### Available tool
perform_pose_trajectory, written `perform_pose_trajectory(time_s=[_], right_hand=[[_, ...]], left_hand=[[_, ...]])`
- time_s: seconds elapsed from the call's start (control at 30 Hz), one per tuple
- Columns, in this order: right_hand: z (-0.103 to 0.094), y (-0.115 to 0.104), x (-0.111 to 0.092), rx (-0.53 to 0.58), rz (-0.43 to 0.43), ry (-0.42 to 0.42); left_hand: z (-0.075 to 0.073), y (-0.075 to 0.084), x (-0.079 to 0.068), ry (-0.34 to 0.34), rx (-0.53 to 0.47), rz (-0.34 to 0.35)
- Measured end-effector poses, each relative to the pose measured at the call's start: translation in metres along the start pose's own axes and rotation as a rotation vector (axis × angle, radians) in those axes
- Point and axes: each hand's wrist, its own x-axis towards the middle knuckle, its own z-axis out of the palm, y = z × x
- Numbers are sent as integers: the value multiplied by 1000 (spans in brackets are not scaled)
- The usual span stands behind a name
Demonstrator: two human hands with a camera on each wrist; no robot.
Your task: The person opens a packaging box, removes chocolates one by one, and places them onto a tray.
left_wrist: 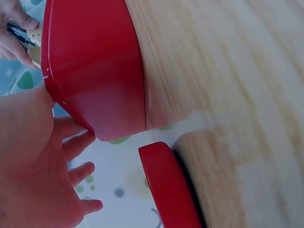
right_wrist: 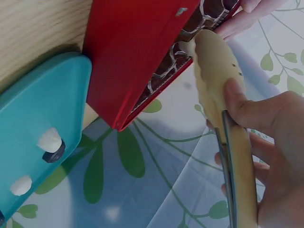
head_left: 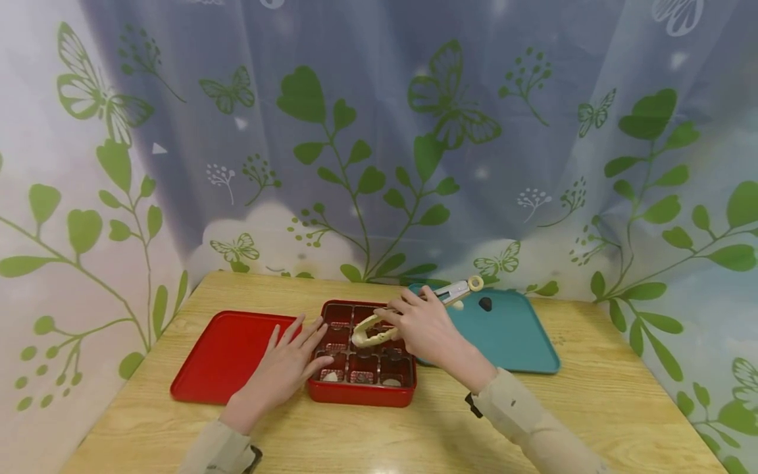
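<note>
Right grip point(head_left: 425, 327) pinches tongs point(right_wrist: 216, 64) over red box point(head_left: 362, 395), left grip point(head_left: 286, 368) spread against it — likely placing, next wants clean lift-out.

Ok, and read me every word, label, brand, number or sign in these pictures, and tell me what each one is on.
There is no text I can read in any view.
Red box: a small pale mark on its side, too blurred to tell whether it is print or a scuff.
Tongs: no lettering I can make out.
Patterned curtain: pictures only, no words visible.
</note>
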Motion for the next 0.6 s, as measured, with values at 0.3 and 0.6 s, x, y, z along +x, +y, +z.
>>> perform_pose_trajectory(time_s=[0.3,0.6], right_hand=[[-10,25,-17,13,97,40],[-8,80,-60,20,282,28]], left_hand=[[0,1,0,2,-7,-2],[-1,1,-1,8,-5,-4]])
